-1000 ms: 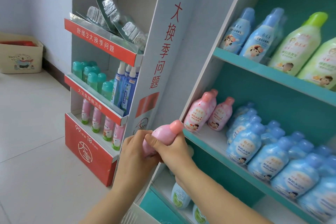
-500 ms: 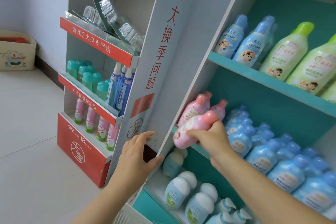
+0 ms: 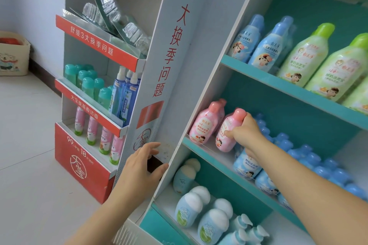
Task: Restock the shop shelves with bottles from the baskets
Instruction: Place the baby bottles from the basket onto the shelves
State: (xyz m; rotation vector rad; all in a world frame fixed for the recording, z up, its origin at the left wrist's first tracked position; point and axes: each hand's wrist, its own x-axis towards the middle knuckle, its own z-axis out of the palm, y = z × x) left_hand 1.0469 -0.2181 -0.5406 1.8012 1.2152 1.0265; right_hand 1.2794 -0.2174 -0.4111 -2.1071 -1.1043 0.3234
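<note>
Fingers (image 3: 229,133) of right hand (image 3: 247,134) grip rounded glossy pink bottle (image 3: 229,122); left hand (image 3: 139,167) fingers loose, empty.

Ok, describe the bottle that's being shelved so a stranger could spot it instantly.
Find the teal shelf unit on the right, then its middle shelf. Pink bottles stand at its left end; yours is the rightmost pink bottle, next to the blue bottles, the only one gripped by the right hand.
</note>
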